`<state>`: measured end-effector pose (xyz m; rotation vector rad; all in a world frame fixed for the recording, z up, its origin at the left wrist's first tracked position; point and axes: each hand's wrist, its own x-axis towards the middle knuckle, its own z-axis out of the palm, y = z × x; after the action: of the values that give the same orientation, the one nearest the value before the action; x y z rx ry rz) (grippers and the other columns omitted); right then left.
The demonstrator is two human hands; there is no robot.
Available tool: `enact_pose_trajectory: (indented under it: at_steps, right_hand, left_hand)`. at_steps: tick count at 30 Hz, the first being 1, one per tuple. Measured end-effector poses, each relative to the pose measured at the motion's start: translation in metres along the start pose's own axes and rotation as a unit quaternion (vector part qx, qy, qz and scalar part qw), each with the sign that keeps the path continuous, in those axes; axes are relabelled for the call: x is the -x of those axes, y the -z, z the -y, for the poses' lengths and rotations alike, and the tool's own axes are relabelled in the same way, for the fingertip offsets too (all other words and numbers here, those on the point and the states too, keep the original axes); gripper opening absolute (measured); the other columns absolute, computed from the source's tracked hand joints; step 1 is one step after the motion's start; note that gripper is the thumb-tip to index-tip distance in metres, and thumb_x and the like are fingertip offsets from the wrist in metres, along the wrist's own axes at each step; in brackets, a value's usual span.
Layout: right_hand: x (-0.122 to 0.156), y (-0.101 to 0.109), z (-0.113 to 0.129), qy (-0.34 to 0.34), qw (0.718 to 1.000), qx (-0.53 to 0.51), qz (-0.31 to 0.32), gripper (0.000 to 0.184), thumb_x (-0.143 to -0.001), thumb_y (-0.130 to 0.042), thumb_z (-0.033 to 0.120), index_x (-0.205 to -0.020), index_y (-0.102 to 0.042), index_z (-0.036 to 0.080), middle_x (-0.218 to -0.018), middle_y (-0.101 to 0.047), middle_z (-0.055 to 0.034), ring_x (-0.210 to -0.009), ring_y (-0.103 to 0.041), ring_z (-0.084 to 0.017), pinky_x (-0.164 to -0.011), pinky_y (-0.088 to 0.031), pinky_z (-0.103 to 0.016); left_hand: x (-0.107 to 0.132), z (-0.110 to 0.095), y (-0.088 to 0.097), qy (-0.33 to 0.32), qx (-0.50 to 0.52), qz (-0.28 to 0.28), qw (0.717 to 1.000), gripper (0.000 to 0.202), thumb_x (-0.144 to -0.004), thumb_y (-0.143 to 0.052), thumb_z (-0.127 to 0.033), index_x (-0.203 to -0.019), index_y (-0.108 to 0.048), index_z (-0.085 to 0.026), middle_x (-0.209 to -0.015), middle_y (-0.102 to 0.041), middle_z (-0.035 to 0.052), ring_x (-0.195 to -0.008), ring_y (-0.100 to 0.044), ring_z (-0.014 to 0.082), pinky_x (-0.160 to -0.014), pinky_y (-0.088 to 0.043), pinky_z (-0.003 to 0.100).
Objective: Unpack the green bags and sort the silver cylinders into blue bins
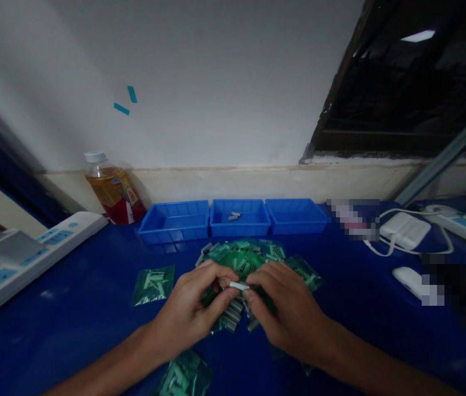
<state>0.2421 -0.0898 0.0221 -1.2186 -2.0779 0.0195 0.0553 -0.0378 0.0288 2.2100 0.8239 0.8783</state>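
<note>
Held piece: a small pale piece (239, 285), short and slim, lies nearly level between the two hands, in front of the green pile and above the table (92, 324).
Left hand: the left hand (197, 297) pinches the piece's left end between thumb and curled fingers.
Right hand: the right hand (288, 305) pinches the opposite end, thumb below and fingers above, so both hands grasp the same piece.
Handling: it looks like metal, so probably light, stiff and hard to crush; its smooth surface may slip or roll. A fingertip pinch at each end seems the surest hold, leaving the middle bare.
Green pile: green plastic bags (236, 254) are heaped just beyond the hands, likely soft and slippery; loose metal pieces (233, 316) lie below the fingers.
Outlying bags: one small bag (154, 285) lies flat to the left, another bag (185, 377) near the bottom edge beside the left forearm, and a third bag (305, 272) right of the pile.
Blue trays: three stand in a row by the wall (224, 82): a left tray (174, 221), a middle tray (241, 229) containing a few short pieces (235, 216), and a right tray (296, 217).
Table sides: a drink bottle (113, 190) and a white power strip (61, 236) on the left; a white charger (406, 230) with cable on the right.
</note>
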Motion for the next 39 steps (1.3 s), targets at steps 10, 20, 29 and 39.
enact_pose_trajectory:
  at_steps: [10, 20, 29, 39]
  right_hand:
    - [-0.013, 0.006, 0.001, 0.061, 0.994, 0.08, 0.036, 0.01, -0.088, -0.047, 0.023, -0.087, -0.055, 0.019, -0.079, -0.06, -0.0054, -0.074, -0.052, -0.019, -0.067, -0.037, -0.034]
    - [-0.136, 0.005, -0.094, -0.107, 0.94, 0.182, 0.267, 0.017, -0.084, -0.057, 0.031, -0.09, -0.066, 0.018, -0.083, -0.067, -0.0052, -0.07, -0.058, -0.016, -0.057, -0.033, -0.024]
    - [-0.159, -0.016, -0.102, -0.097, 0.9, 0.227, 0.359, 0.015, -0.074, -0.066, 0.023, -0.086, -0.071, 0.016, -0.085, -0.071, -0.0085, -0.078, -0.064, -0.02, -0.057, -0.037, -0.023]
    - [-0.151, -0.017, -0.105, -0.091, 0.923, 0.243, 0.284, 0.028, -0.083, -0.056, 0.038, -0.092, -0.069, 0.014, -0.091, -0.069, -0.0148, -0.082, -0.063, -0.025, -0.064, -0.041, -0.029]
  left_hand:
    - [-0.001, 0.005, 0.005, -0.011, -0.06, 0.019, 0.998, 0.023, -0.091, -0.044, -0.034, -0.08, -0.059, -0.02, -0.069, -0.061, 0.0015, -0.066, -0.056, 0.0153, -0.062, -0.044, 0.027]
    - [-0.02, 0.049, 0.051, 0.077, -0.241, 0.015, 0.967, 0.017, -0.087, -0.048, -0.035, -0.093, -0.047, -0.019, -0.082, -0.062, 0.0043, -0.072, -0.06, 0.0201, -0.062, -0.043, 0.03]
    - [-0.014, 0.046, 0.055, 0.131, -0.317, 0.147, 0.928, 0.028, -0.086, -0.047, -0.046, -0.085, -0.058, -0.021, -0.086, -0.065, 0.0043, -0.074, -0.062, 0.0207, -0.061, -0.041, 0.029]
    - [-0.016, 0.042, 0.054, 0.132, -0.37, 0.146, 0.908, 0.027, -0.091, -0.039, -0.038, -0.1, -0.056, -0.02, -0.093, -0.067, 0.0081, -0.082, -0.064, 0.0244, -0.068, -0.045, 0.032]
